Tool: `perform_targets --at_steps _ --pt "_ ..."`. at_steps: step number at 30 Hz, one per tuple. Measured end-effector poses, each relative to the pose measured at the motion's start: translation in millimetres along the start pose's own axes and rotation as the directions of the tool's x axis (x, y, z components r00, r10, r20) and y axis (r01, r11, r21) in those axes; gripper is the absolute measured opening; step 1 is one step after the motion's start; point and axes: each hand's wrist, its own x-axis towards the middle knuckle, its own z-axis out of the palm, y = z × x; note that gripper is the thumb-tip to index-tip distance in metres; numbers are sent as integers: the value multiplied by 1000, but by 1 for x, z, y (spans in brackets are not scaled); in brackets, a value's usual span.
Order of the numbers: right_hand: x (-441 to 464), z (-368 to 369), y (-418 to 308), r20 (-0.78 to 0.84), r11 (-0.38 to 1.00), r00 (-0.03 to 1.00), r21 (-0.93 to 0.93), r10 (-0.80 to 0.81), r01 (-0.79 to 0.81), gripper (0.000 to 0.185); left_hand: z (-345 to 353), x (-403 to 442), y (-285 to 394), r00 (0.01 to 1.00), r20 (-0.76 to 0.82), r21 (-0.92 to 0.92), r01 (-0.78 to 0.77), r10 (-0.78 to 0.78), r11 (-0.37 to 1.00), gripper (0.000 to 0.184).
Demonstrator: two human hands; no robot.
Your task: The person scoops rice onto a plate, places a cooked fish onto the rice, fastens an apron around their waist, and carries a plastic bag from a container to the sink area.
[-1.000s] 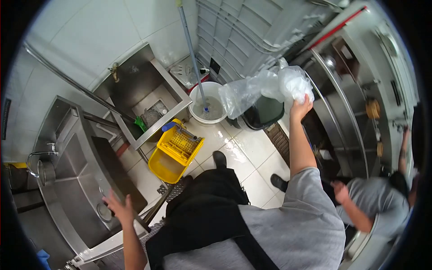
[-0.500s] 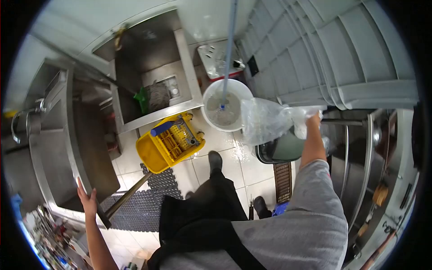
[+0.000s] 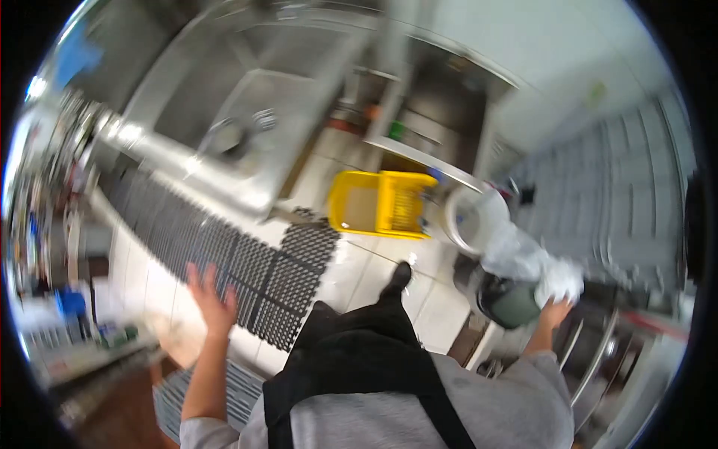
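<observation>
My right hand (image 3: 555,310) grips the bunched end of a clear plastic bag (image 3: 516,253), which stretches toward a white bucket (image 3: 455,217). Below the bag stands a dark green bin (image 3: 511,305), partly covered by it. Out to the left, my left hand (image 3: 212,301) hangs in the air above the floor, fingers spread, with nothing in it. The black rubber mat (image 3: 250,273) lies beyond that hand. Motion blurs much of the view, so what the bag holds cannot be made out.
A yellow mop bucket (image 3: 357,203) stands on the tiles ahead, in front of a steel floor basin (image 3: 441,123). A steel sink (image 3: 258,112) is at the upper left. Grey plastic panels (image 3: 606,187) line the right side. Cluttered shelving (image 3: 45,247) is at the far left.
My view has swung left, shifting the sink and mat further into it. My left hand has come off the steel sink edge. My right hand still grips the bag, now bunched more tightly.
</observation>
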Motion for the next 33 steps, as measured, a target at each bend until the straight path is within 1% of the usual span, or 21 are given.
perform_targets --at_steps 2,3,4,6,8,10,14,15,17,21,22,23,24,26,27,28,29,30,31,32,33 --pt "-68 37 -32 225 997 973 71 -55 40 60 -21 -102 -28 931 187 18 314 -312 949 64" --pt "-110 54 -58 301 960 913 38 -275 277 59 -37 -140 -34 856 322 97 394 -403 914 63" --pt "-147 -32 -149 752 948 594 134 -287 289 53 -48 -173 -48 757 440 160 464 -483 872 62" --pt "-215 -16 -214 840 836 296 287 -454 468 53 -60 -235 -93 539 655 231 524 -530 820 63" --pt "-255 -21 -286 817 739 138 417 -560 530 52 -76 -250 -132 178 803 343 642 -569 685 67" --pt "-279 -35 -364 774 663 53 503 -631 555 52 -85 -235 -185 142 855 321 610 -498 724 67" --pt "-335 -58 -479 744 570 -68 565 -665 597 51 -155 -150 -270 717 418 3 612 -557 791 54" --pt "-351 -62 -505 747 548 -94 561 -658 620 50 -167 -134 -298 712 403 11 624 -574 781 54" --pt "-382 -61 -557 775 508 -144 530 -615 679 50 -185 -110 -352 772 193 -269 635 -606 724 46" --pt "-438 -52 -678 861 340 -231 406 -453 849 49 -150 -208 -476 626 -30 -167 766 -779 621 44" --pt "-453 -54 -713 873 267 -249 381 -420 885 48 -137 -260 -486 486 0 -149 864 -874 481 47" --pt "-466 -56 -747 883 182 -268 357 -384 916 48 -132 -301 -479 165 128 -34 986 -978 162 46" --pt "-480 -59 -781 889 89 -288 339 -356 937 48 -107 -375 -468 46 128 21 999 -991 49 44" --pt "-517 -62 -877 836 -217 -377 313 -399 925 48 -107 -462 -410 -444 400 349 883 -802 -314 49" --pt "-542 -68 -932 768 -354 -435 288 -470 890 47 -123 -476 -364 -508 468 413 849 -723 -328 43" --pt "-576 -87 -993 644 -407 -489 286 -589 868 47 -124 -524 -311 -310 466 333 929 -829 -160 41" --pt "-615 -142 -1051 427 -361 -523 406 -738 840 35 -145 -499 -275 -423 494 332 899 -760 -284 43" --pt "-663 -203 -1105 301 -248 -460 540 -835 804 27 -141 -514 -269 -281 701 221 959 -655 -176 42" --pt "-700 -207 -1165 5 -399 -522 638 -853 658 25 -142 -509 -273 -204 785 152 979 -585 -137 42" --pt "-740 -241 -1211 -106 -458 -532 664 -840 591 24 -139 -510 -276 -122 855 74 991 -504 -114 42" --pt "-779 -274 -1247 -139 -458 -535 717 -833 526 24 -132 -489 -288 -387 801 202 893 -457 -402 41"
